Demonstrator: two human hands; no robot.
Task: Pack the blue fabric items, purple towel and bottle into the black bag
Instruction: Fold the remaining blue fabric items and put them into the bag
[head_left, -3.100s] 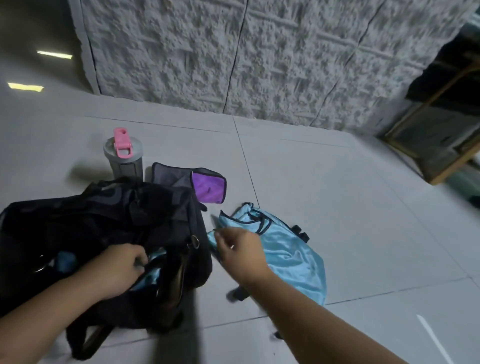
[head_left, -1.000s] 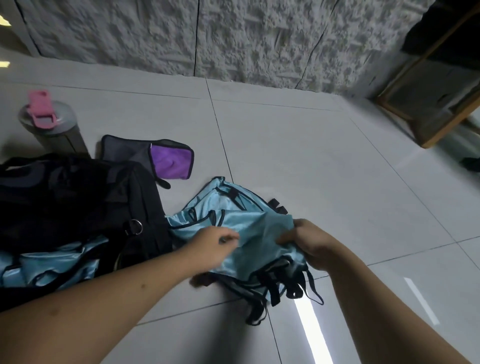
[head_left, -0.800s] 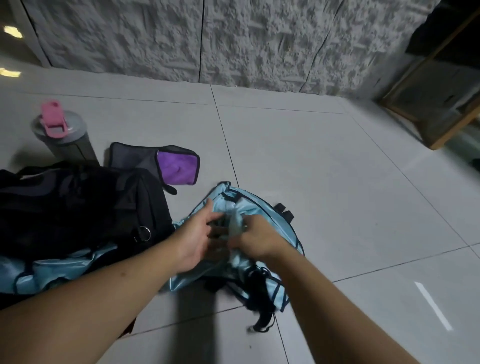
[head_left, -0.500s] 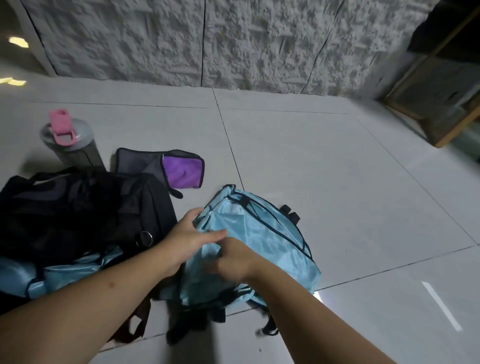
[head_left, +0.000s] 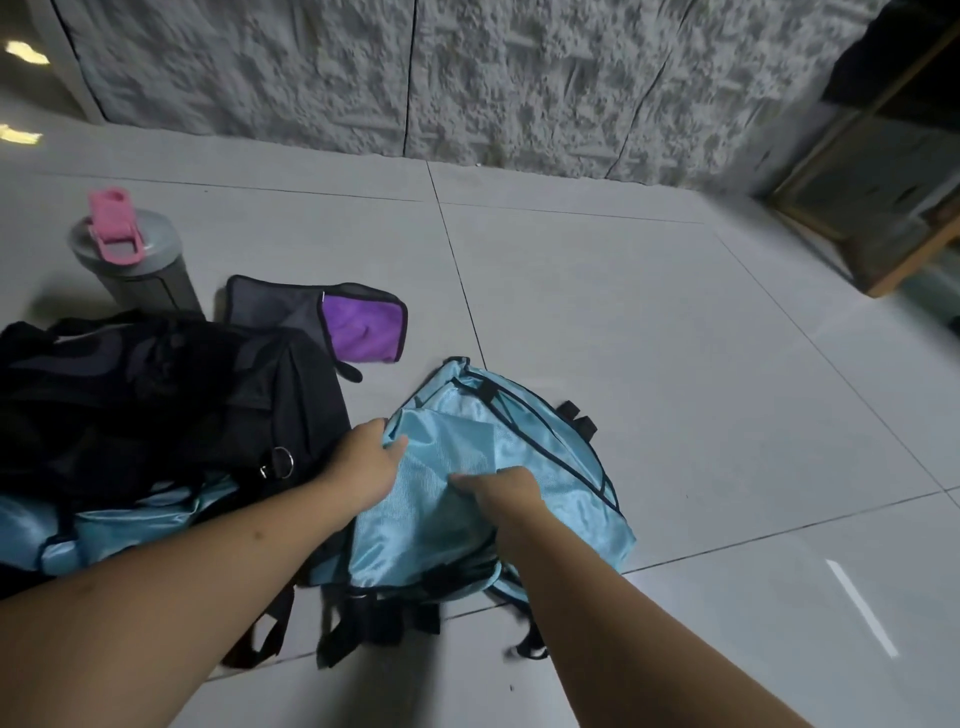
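Note:
A light blue fabric item (head_left: 545, 457) with black trim and straps lies on the floor tiles before me. My left hand (head_left: 366, 465) holds its left edge, thumb over the cloth. My right hand (head_left: 498, 491) pinches the cloth near its middle. The black bag (head_left: 156, 395) lies open at the left, with another blue fabric item (head_left: 130, 519) showing in its opening. The purple towel (head_left: 361, 327), half in a grey pouch, lies behind the bag. A grey bottle (head_left: 137, 265) with a pink lid stands at the far left.
A rough white stone wall (head_left: 467, 78) runs along the back. A wooden-framed piece of furniture (head_left: 883, 171) stands at the far right. Grey floor tiles (head_left: 675, 364) stretch to the right of the fabric.
Both hands have been folding the blue fabric item on the floor; it went from bunched to a flatter folded shape. Earlier, my left hand was at the bag's opening.

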